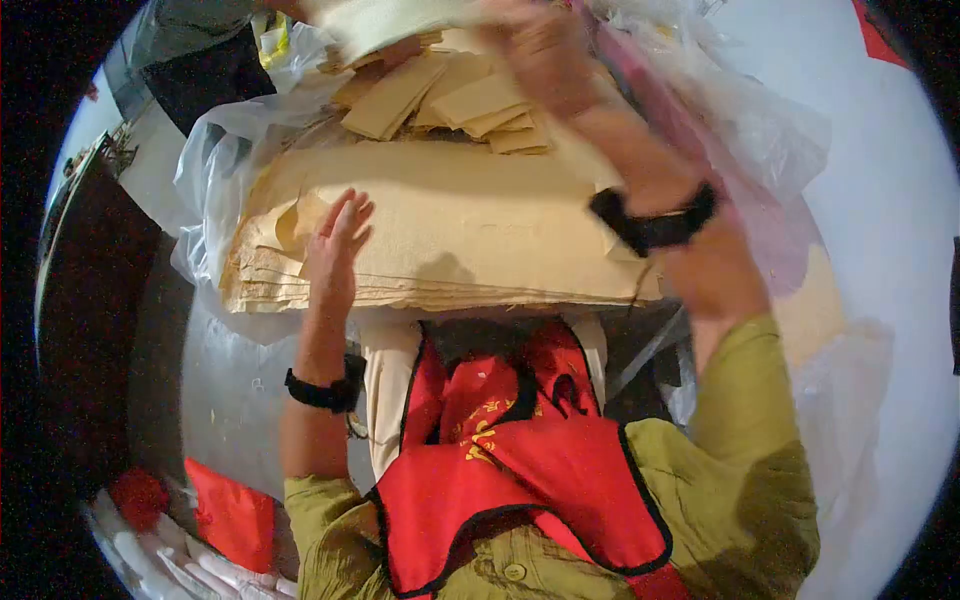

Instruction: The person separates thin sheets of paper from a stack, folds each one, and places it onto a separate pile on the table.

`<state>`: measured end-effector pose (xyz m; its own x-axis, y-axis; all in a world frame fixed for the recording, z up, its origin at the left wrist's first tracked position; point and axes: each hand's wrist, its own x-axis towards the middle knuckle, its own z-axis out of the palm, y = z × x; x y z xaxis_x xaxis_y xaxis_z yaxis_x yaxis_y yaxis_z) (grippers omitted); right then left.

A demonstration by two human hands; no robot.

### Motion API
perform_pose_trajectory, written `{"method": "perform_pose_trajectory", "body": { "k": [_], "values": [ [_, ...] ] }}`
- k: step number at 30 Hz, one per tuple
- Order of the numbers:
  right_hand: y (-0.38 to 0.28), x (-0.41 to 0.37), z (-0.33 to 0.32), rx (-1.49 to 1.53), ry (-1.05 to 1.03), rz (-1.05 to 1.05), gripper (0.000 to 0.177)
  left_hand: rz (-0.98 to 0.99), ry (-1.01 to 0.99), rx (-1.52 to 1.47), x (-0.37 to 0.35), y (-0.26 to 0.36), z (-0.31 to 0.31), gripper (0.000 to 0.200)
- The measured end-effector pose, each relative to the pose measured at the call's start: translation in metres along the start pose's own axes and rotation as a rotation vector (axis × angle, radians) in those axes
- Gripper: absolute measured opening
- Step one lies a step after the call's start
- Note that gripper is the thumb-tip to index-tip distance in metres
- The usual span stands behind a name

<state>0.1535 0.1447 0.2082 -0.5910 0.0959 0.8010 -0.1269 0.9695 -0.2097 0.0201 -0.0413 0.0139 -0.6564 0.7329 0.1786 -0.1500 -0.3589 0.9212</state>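
A thick stack of thin yellowish sheets lies in front of me, its near edges layered and ragged. My left hand is over the left part of the stack, fingers stretched out and nothing held, near a curled-up sheet corner. At the far side, my right hand is smeared by motion, beside a pale, blurred sheet-like piece; whether the fingers grip it cannot be made out. Between the hands, several smaller folded yellowish pieces are heaped on the stack's back part.
Clear plastic sheeting wraps round the stack's left side, with more plastic at the right. Another person's grey sleeve shows at the top left. A red bag-like item lies low on the left.
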Motion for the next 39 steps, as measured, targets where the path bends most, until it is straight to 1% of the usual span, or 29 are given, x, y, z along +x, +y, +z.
{"method": "perform_pose_trajectory", "body": {
  "k": [1, 2, 3, 4, 5, 6, 7, 8, 11, 12, 15, 17, 18, 19, 20, 21, 23, 24, 26, 27, 29, 30, 32, 34, 35, 36, 37, 38, 39],
  "values": [
    [-0.006, -0.010, 0.037, -0.247, -0.017, -0.110, 0.010, -0.020, -0.050, -0.145, -0.006, 0.002, 0.006, 0.057],
    [-0.015, -0.022, 0.071, -0.334, -0.099, -0.108, 0.013, -0.031, -0.068, -0.228, -0.013, 0.003, 0.010, 0.058],
    [-0.026, -0.036, 0.100, -0.393, -0.215, -0.071, 0.009, -0.041, -0.087, -0.311, -0.020, 0.004, 0.013, 0.059],
    [-0.035, -0.052, 0.126, -0.339, -0.380, 0.010, 0.008, -0.053, -0.104, -0.397, -0.026, 0.004, 0.013, 0.060],
    [-0.053, -0.067, 0.135, -0.214, -0.383, 0.023, 0.009, -0.106, -0.037, -0.477, -0.029, 0.001, 0.009, 0.059],
    [-0.062, -0.087, 0.141, -0.149, -0.404, -0.011, 0.010, -0.160, 0.033, -0.558, -0.031, -0.005, 0.003, 0.058],
    [-0.068, -0.104, 0.142, -0.151, -0.434, -0.057, 0.012, -0.215, 0.106, -0.639, -0.033, -0.015, -0.005, 0.057],
    [-0.068, -0.124, 0.142, -0.053, -0.412, -0.118, 0.013, -0.250, 0.002, -0.706, -0.027, -0.041, -0.034, 0.053],
    [-0.060, -0.177, 0.133, -0.071, -0.469, -0.097, 0.021, -0.238, 0.212, -0.548, -0.038, -0.039, -0.035, 0.051],
    [-0.056, -0.190, 0.125, -0.101, -0.472, -0.084, 0.024, -0.259, 0.313, -0.606, -0.031, -0.046, -0.039, 0.048],
    [-0.045, -0.209, 0.093, -0.092, -0.416, -0.004, 0.030, -0.190, 0.608, -0.454, -0.019, -0.047, -0.034, 0.043],
    [-0.027, -0.218, 0.065, -0.209, -0.333, -0.127, 0.029, -0.162, 0.667, -0.238, -0.020, -0.016, -0.019, 0.039],
    [-0.018, -0.221, 0.047, -0.240, -0.303, -0.033, 0.029, -0.152, 0.695, -0.126, -0.023, -0.005, -0.012, 0.037],
    [-0.007, -0.223, 0.028, -0.271, -0.273, 0.062, 0.029, -0.074, 0.602, 0.184, -0.022, -0.010, -0.025, 0.036],
    [0.009, -0.231, 0.013, -0.351, -0.282, 0.286, 0.032, 0.007, 0.495, 0.492, -0.017, -0.018, -0.053, 0.035],
    [0.026, -0.237, -0.002, -0.431, -0.288, 0.512, 0.035, 0.092, 0.376, 0.792, -0.016, -0.022, -0.066, 0.035],
    [0.053, -0.233, -0.035, -0.522, -0.332, 0.791, 0.043, 0.004, 0.482, 0.176, -0.023, 0.000, -0.056, 0.036],
    [0.065, -0.238, -0.045, -0.535, -0.338, 0.831, 0.046, -0.043, 0.527, -0.134, -0.026, 0.008, -0.053, 0.036],
    [0.085, -0.248, -0.055, -0.565, -0.346, 0.894, 0.050, -0.012, 0.519, -0.239, -0.031, 0.002, -0.062, 0.038],
    [0.088, -0.253, -0.052, -0.582, -0.381, 0.874, 0.052, -0.003, 0.515, -0.288, -0.034, -0.001, -0.067, 0.039],
    [0.088, -0.255, -0.045, -0.618, -0.455, 0.826, 0.055, -0.017, 0.513, -0.296, -0.045, -0.005, -0.066, 0.039],
    [0.087, -0.254, -0.044, -0.627, -0.458, 0.840, 0.054, -0.024, 0.515, -0.301, -0.049, -0.007, -0.066, 0.039],
    [0.082, -0.245, -0.042, -0.645, -0.468, 0.863, 0.051, -0.042, 0.505, -0.167, -0.054, -0.017, -0.075, 0.039],
    [0.111, -0.269, -0.041, -0.447, -0.289, 0.936, 0.042, -0.042, 0.493, -0.205, -0.059, -0.022, -0.078, 0.038],
    [0.125, -0.276, -0.044, -0.344, -0.204, 0.961, 0.038, -0.031, 0.483, -0.308, -0.058, -0.022, -0.077, 0.037],
    [0.133, -0.274, -0.056, -0.074, -0.205, 1.114, 0.032, -0.017, 0.479, -0.408, -0.059, -0.022, -0.079, 0.037],
    [0.140, -0.269, -0.067, 0.204, -0.216, 1.257, 0.026, 0.041, 0.454, -0.154, -0.060, -0.030, -0.088, 0.037],
    [0.132, -0.255, -0.080, 0.272, -0.191, 1.230, 0.024, 0.089, 0.428, 0.101, -0.060, -0.045, -0.097, 0.037],
    [0.116, -0.234, -0.098, 0.338, -0.165, 1.209, 0.023, 0.048, 0.446, 0.118, -0.063, -0.045, -0.092, 0.037]
  ]
}}
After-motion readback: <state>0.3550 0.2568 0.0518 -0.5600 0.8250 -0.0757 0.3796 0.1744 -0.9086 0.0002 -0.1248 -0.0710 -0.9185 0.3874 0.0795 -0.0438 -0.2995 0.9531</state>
